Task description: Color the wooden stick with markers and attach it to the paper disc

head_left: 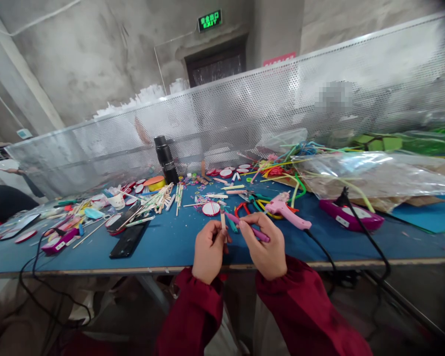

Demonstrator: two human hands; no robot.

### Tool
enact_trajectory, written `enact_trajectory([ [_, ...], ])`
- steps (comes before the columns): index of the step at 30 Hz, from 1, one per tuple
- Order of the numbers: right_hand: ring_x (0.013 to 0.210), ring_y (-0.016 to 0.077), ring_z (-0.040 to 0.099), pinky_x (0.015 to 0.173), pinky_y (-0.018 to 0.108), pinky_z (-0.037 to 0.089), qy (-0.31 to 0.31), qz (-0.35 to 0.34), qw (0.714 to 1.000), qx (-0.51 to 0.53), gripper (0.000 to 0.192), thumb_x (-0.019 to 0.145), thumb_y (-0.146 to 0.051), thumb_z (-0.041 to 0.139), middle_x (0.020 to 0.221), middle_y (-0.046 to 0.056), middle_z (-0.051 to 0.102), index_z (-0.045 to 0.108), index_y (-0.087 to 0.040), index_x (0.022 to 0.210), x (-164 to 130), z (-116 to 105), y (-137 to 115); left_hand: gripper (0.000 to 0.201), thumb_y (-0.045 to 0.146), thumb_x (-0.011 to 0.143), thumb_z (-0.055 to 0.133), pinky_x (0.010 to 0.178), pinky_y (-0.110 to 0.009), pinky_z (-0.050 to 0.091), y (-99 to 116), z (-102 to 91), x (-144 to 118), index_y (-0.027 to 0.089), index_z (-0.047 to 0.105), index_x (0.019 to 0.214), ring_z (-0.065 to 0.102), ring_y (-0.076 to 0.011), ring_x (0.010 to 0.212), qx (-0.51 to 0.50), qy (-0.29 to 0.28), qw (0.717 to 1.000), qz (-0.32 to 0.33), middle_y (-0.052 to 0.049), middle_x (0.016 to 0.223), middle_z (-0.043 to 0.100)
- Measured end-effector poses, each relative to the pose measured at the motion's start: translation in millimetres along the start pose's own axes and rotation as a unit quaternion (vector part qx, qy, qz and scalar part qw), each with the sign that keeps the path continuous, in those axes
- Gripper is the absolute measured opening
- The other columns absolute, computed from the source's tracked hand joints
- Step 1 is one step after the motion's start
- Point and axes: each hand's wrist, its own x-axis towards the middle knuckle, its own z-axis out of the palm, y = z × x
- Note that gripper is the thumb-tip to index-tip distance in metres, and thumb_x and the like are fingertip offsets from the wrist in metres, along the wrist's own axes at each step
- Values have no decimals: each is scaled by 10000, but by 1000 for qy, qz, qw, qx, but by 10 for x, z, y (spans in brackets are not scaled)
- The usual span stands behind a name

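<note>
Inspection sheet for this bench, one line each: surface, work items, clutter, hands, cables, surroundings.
Surface: blue tabletop, small scraps scattered on it.
Work items: pale stick and purple pen-like tool, both in hand.
Clutter: stick pile, black phone, black bottle, pink glue gun.
Hands: left hand grips the stick; right hand grips the tool.
Cables: black cords cross the front edge, left and right.
Surroundings: perforated screen behind; exit sign above.

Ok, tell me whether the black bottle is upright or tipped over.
Upright: the black bottle stands on its base on the blue table, cap at the top; its lean matches the tilted picture.
</note>
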Motion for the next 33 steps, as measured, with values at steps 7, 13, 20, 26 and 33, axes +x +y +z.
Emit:
enact_trajectory([
  [7,797,204,651,693,324,494,-5,2,1000,-3,140,956,-331,621,822,41,689,649,-227,867,-6,1,6,207,368,964,556,515,-206,407,-14,0,6,174,595,900,512,-80,513,1,-5,1000,1,22,740,614],
  [13,804,206,656,693,324,498,-5,0,1000,-1,127,954,-326,623,829,41,691,650,-230,876,-3,0,6,205,367,965,561,515,-208,411,-26,0,6,175,596,903,517,-83,516,2,-4,1000,1,20,739,614],
  [20,789,199,648,695,322,490,-2,-7,1000,-9,138,952,-315,618,816,37,682,652,-223,855,3,-5,-20,193,350,969,549,520,-208,417,-18,-5,8,173,591,905,520,-80,516,7,-6,1000,5,26,738,612],
  [26,781,194,641,691,318,483,5,-6,1000,-4,116,951,-308,627,825,33,677,657,-224,878,-10,-3,-7,203,364,965,559,517,-212,416,-19,-2,10,173,592,904,522,-84,516,8,-2,1000,1,26,735,610],
  [33,782,194,640,696,321,485,4,-8,1000,-9,121,952,-318,625,833,37,680,660,-222,886,-7,-4,-3,205,370,968,557,517,-206,413,-29,2,3,174,600,924,520,-82,521,11,1,1000,1,22,743,615],
])
